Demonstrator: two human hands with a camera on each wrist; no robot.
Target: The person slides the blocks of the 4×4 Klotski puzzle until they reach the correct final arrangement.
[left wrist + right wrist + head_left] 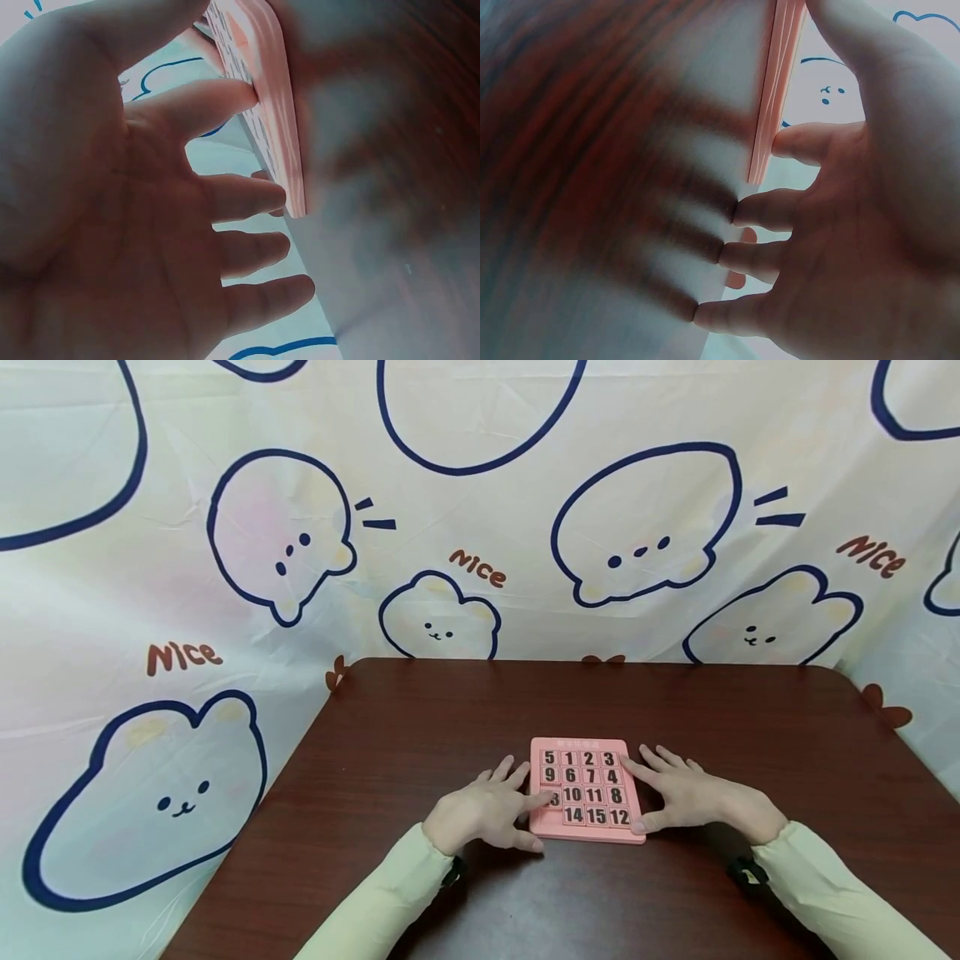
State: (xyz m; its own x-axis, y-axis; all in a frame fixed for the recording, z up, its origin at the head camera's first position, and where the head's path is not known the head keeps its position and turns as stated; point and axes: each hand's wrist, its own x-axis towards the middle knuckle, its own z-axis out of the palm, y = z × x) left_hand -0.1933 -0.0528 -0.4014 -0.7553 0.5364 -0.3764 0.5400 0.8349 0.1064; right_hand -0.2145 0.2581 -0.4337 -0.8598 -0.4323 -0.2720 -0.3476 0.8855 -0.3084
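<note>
A pink sliding number puzzle lies flat on the table, with square numbered tiles in its frame. The left hand is at its left side, fingers spread. Its index fingertip rests on a tile in the third row, covering part of the number so only a 3 shows. Below that tile, the bottom-left slot has no tile. The left thumb lies near the lower left corner. On the other side, the right hand has its index fingertip at the upper right edge and its thumb at the lower right corner, the other fingers extended past the frame.
The dark brown wooden table extends around the puzzle. Behind it hangs a pale cloth printed with blue-outlined bears and the word Nice. Dark bands sit at both wrists, below light green sleeves.
</note>
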